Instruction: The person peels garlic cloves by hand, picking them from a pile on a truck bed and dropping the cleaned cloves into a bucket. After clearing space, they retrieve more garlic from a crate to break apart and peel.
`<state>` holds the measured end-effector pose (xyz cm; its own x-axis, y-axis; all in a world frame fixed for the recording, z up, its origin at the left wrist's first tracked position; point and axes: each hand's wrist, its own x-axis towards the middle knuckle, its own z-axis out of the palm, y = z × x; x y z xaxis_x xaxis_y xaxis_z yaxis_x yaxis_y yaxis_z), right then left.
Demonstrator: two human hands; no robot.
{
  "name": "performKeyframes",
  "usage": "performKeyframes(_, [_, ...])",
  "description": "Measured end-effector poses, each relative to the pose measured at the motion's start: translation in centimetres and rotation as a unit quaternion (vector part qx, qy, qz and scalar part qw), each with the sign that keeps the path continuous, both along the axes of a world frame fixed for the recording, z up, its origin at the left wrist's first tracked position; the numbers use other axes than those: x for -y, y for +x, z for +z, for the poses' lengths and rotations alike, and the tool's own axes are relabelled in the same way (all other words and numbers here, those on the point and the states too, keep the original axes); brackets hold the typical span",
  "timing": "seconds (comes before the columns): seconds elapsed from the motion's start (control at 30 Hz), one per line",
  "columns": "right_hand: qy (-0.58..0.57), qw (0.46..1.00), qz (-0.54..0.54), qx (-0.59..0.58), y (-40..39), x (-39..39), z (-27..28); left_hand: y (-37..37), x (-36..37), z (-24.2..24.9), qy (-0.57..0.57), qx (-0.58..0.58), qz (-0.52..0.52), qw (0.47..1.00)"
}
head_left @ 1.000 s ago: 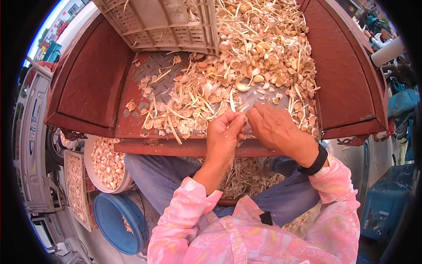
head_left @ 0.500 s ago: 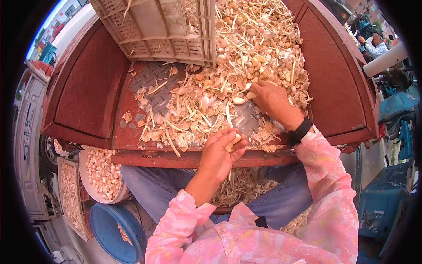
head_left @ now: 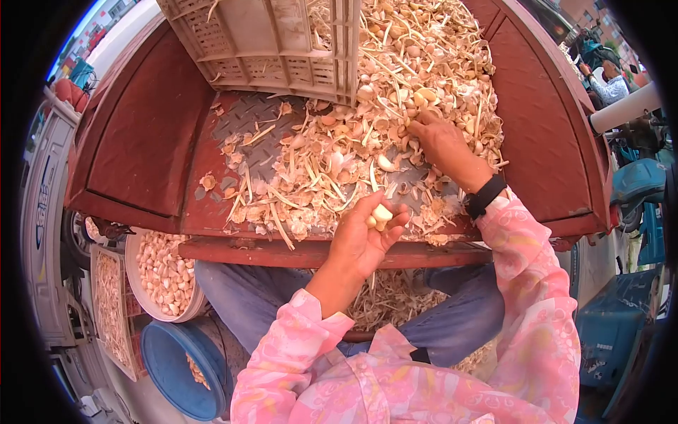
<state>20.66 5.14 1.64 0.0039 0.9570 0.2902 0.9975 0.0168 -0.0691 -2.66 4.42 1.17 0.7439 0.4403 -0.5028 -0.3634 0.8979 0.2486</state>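
My left hand (head_left: pixel 364 230) is palm up near the front edge of the red truck bed, its fingers curled around a few peeled garlic cloves (head_left: pixel 380 215). My right hand (head_left: pixel 445 147), with a black band at the wrist, reaches into the heap of garlic cloves, skins and stems (head_left: pixel 339 152). Its fingertips touch the heap, and whether they pinch a clove is hidden. One pale clove (head_left: pixel 385 163) lies on the heap between my hands.
A plastic crate (head_left: pixel 275 49) stands tilted at the back of the red bed (head_left: pixel 141 134). At lower left are a white bucket of cloves (head_left: pixel 132 272), a blue bucket (head_left: pixel 159 367) and a crate of skins (head_left: pixel 106 311). A person (head_left: pixel 611 85) is at far upper right.
My left hand has opened a little, showing more of the cloves in its palm. My right hand has moved slightly up and right, away from the pale cloves it was touching.
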Motion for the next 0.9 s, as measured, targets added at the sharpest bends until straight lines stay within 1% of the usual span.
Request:
performKeyframes(0.03, [-0.008,1.000,0.003,0.020,-0.1,-0.2,-0.2,-0.3,-0.1,0.4,0.011,-0.007,0.006,1.000])
performKeyframes(0.13, [-0.017,0.987,0.026,-0.157,-0.2,1.2,1.0,-0.8,-0.5,0.4,0.070,-0.037,0.013,0.997])
performKeyframes(0.17, [-0.067,0.962,-0.009,-0.266,-0.7,1.8,1.5,-0.7,-0.6,0.4,0.088,-0.036,0.011,0.995])
performKeyframes(0.2, [-0.084,0.917,0.001,-0.390,-1.6,2.6,1.9,-0.7,-0.6,0.4,0.106,-0.035,0.008,0.994])
performKeyframes(0.23, [-0.099,0.855,0.011,-0.509,-2.6,3.5,2.1,-0.4,-0.4,0.5,0.109,-0.033,0.005,0.994])
performKeyframes(0.27, [-0.110,0.779,0.020,-0.617,-3.6,4.4,2.3,0.2,0.0,0.7,0.113,-0.030,0.002,0.993])
performKeyframes(0.3, [-0.123,0.764,0.046,-0.632,-4.5,5.2,2.4,0.6,0.3,0.8,0.117,-0.026,-0.003,0.993])
performKeyframes(0.33, [-0.158,0.716,0.050,-0.678,-5.5,6.1,2.6,0.8,0.5,0.8,0.118,-0.035,-0.010,0.992])
performKeyframes(0.4, [-0.156,0.707,0.052,-0.687,-6.4,7.3,1.7,0.8,1.3,0.3,0.122,-0.054,-0.023,0.991])
performKeyframes(0.43, [-0.135,0.767,0.065,-0.624,-6.7,7.7,1.8,0.5,1.4,-0.4,0.130,-0.047,-0.037,0.990])
performKeyframes(0.5, [-0.090,0.865,0.089,-0.486,-7.4,8.5,2.2,0.2,1.8,-1.2,0.156,-0.075,-0.022,0.985])
performKeyframes(0.6, [0.030,0.937,0.140,-0.319,-8.4,9.2,2.4,-0.2,2.8,-1.3,0.173,-0.100,0.011,0.980])
performKeyframes(0.63, [0.021,0.933,0.142,-0.330,-8.7,9.2,3.0,-0.2,3.0,-1.1,0.176,-0.105,0.025,0.979])
performKeyframes(0.73, [-0.062,0.977,0.044,-0.199,-7.2,8.6,3.4,-1.3,2.3,-0.2,0.074,-0.087,0.054,0.992])
performKeyframes(0.8, [0.027,0.982,-0.013,-0.185,-5.0,6.3,2.5,-1.6,1.8,0.0,0.040,-0.055,0.036,0.997])
performKeyframes(0.83, [0.026,0.993,-0.008,-0.116,-3.7,5.3,2.1,-1.7,1.6,0.1,0.022,-0.038,0.029,0.999])
performKeyframes(0.9, [-0.008,0.994,0.050,-0.095,-2.1,3.3,0.7,-1.4,1.6,0.4,0.043,-0.033,0.024,0.998])
